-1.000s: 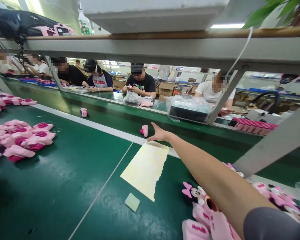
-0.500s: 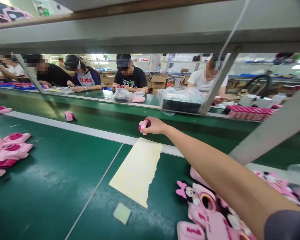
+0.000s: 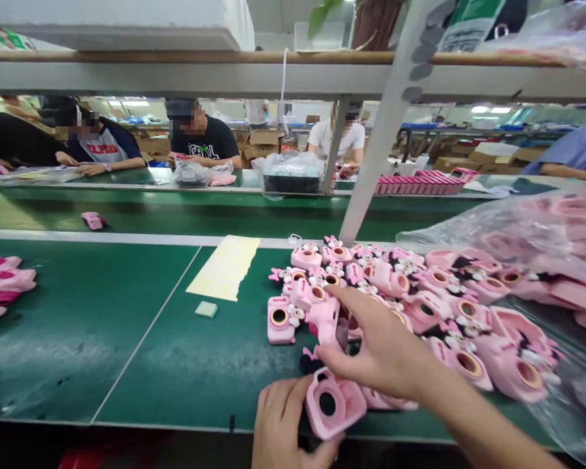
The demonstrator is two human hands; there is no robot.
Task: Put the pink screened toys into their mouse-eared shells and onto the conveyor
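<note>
My left hand (image 3: 280, 426) is at the near edge of the green table, fingers closed on a pink silicone case (image 3: 334, 404) with a round hole in it. My right hand (image 3: 378, 348) reaches in from the right just above the case. Its thumb and forefinger pinch a small pink toy camera (image 3: 326, 320). Right behind it lies a heap of several pink cartoon-mouse toy cameras (image 3: 395, 280), and one camera (image 3: 279, 320) stands apart at the heap's left.
A yellow sticker sheet (image 3: 226, 266) and a small pale square (image 3: 206, 309) lie left of the heap. Pink cases (image 3: 2, 283) sit at the far left. One pink item (image 3: 92, 221) rides the conveyor. A slanted metal post (image 3: 381, 143) and a plastic bag (image 3: 527, 228) stand at the right. Several people work opposite.
My right hand took a pink camera off the conveyor and drew back with it to the near edge. The view swung right and down; my left hand with the case came into sight.
</note>
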